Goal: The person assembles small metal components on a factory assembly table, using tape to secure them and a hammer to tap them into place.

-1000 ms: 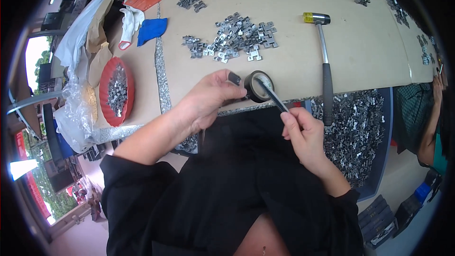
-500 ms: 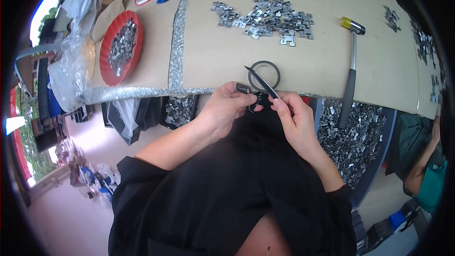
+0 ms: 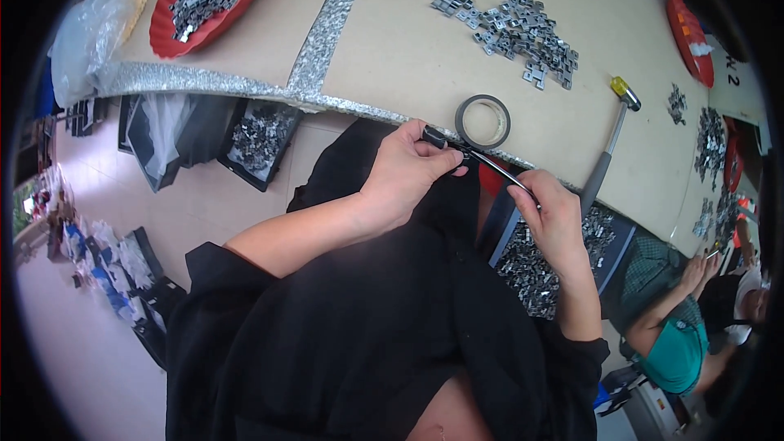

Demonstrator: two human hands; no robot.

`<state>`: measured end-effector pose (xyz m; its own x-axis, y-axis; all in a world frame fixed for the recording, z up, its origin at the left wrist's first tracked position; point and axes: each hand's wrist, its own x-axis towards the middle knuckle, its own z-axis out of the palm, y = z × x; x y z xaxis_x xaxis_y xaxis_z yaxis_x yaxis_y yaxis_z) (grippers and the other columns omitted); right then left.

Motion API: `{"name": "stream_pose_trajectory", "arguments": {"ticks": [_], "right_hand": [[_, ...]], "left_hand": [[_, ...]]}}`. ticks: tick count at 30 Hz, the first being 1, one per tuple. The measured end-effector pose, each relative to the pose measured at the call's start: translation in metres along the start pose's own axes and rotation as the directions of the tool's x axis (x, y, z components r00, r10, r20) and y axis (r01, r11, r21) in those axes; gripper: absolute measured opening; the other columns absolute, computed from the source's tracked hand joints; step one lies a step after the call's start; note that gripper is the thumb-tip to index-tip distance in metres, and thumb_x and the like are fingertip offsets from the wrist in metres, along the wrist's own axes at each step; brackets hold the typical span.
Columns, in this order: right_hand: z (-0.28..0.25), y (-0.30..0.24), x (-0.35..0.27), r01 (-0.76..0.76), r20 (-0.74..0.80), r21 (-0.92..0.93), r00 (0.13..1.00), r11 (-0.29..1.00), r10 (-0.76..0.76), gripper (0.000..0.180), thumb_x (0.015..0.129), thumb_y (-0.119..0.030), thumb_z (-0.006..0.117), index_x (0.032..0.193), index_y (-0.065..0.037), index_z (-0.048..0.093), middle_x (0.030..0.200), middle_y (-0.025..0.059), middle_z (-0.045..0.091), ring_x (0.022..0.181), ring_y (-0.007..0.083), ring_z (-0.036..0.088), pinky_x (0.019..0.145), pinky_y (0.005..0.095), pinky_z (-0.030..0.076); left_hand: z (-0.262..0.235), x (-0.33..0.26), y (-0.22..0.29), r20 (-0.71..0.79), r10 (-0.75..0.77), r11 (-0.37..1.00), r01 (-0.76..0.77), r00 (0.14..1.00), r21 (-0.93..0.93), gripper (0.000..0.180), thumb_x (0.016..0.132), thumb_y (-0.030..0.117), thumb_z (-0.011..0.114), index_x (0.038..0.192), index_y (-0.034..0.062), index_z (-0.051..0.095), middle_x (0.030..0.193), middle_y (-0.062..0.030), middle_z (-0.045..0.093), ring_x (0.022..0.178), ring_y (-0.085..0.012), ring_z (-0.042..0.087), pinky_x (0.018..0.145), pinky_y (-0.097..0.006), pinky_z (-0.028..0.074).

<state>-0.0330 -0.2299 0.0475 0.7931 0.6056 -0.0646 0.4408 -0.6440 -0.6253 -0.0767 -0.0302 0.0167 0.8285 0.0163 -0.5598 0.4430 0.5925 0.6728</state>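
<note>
My left hand (image 3: 402,175) is closed in a pinch just off the table's front edge, gripping a small metal piece (image 3: 465,155) mostly hidden by the fingers. A black wrap (image 3: 434,137) covers one fingertip. In my right hand (image 3: 554,208), also closed, is a slim dark file (image 3: 500,169). It slants up and left, its far end meeting the piece at my left fingertips. Right behind that end, a roll of dark tape (image 3: 463,121) lies at the table edge. Farther back a pile of flat metal pieces (image 3: 527,33) is spread on the table (image 3: 392,57).
A hammer (image 3: 600,171) lies at the right, its handle over the edge. At the far left stands a red bowl (image 3: 157,39) of metal pieces. Below the table are a bin of pieces (image 3: 543,265) and a black crate (image 3: 263,180). A co-worker in teal (image 3: 678,351) sits right.
The view has turned, shifting the table. My right hand has drawn away from the left, and the file, earlier raised across the tape roll, now lies lower with its end at my left fingers.
</note>
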Motion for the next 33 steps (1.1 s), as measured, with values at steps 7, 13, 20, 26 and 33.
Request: {"name": "stream_pose_trajectory", "arguments": {"ticks": [7,13,20,26,33], "right_hand": [[0.003,0.004,0.008,0.069,0.019,-0.058,0.998,0.996,-0.068,0.016,0.078,-0.014,0.058,0.077,-0.001,0.049,0.072,0.0133,0.052,0.062,0.032,0.054,0.052,0.0373,0.043],[0.004,0.004,0.015,0.127,0.102,-0.119,0.988,0.985,-0.115,0.017,0.078,-0.014,0.057,0.076,-0.002,0.045,0.074,0.0131,0.049,0.06,0.0326,0.053,0.05,0.0389,0.043],[0.006,0.004,0.02,0.175,0.151,-0.167,0.977,0.97,-0.15,0.017,0.079,-0.015,0.056,0.076,-0.002,0.044,0.076,0.0112,0.048,0.058,0.0308,0.054,0.05,0.0366,0.045],[0.002,0.008,0.02,0.233,0.162,-0.23,0.966,0.945,-0.2,0.017,0.079,-0.015,0.056,0.075,-0.003,0.044,0.076,0.0099,0.048,0.058,0.0273,0.055,0.05,0.0349,0.046],[0.006,0.006,0.023,0.279,0.17,-0.275,0.956,0.92,-0.239,0.017,0.079,-0.015,0.055,0.074,-0.004,0.044,0.074,0.01,0.047,0.057,0.0254,0.054,0.05,0.034,0.045]], "left_hand": [[-0.001,-0.002,0.001,-0.031,-0.029,0.999,0.031,0.999,0.041,0.018,0.076,-0.003,0.058,0.091,-0.0012,0.048,0.078,-0.0078,0.058,0.073,-0.0158,0.06,0.072,-0.025,0.047],[-0.002,0.001,-0.001,-0.047,0.011,0.994,-0.005,0.999,0.112,0.017,0.076,-0.006,0.056,0.09,-0.0019,0.046,0.079,-0.0077,0.058,0.073,-0.0129,0.059,0.069,-0.024,0.05],[0.0,0.002,0.004,-0.061,0.105,0.977,-0.092,0.993,0.19,0.018,0.075,-0.009,0.054,0.09,-0.0008,0.047,0.079,-0.0079,0.059,0.073,-0.0117,0.059,0.068,-0.025,0.051],[0.001,0.003,0.011,-0.083,0.086,0.99,-0.076,0.993,0.118,0.021,0.074,-0.01,0.054,0.09,0.0001,0.047,0.079,-0.0079,0.059,0.071,-0.0118,0.059,0.066,-0.026,0.052],[0.001,0.004,0.007,-0.075,0.088,0.987,-0.077,0.993,0.14,0.02,0.073,-0.011,0.054,0.088,0.001,0.048,0.076,-0.0069,0.059,0.068,-0.0117,0.059,0.065,-0.025,0.052]]}}
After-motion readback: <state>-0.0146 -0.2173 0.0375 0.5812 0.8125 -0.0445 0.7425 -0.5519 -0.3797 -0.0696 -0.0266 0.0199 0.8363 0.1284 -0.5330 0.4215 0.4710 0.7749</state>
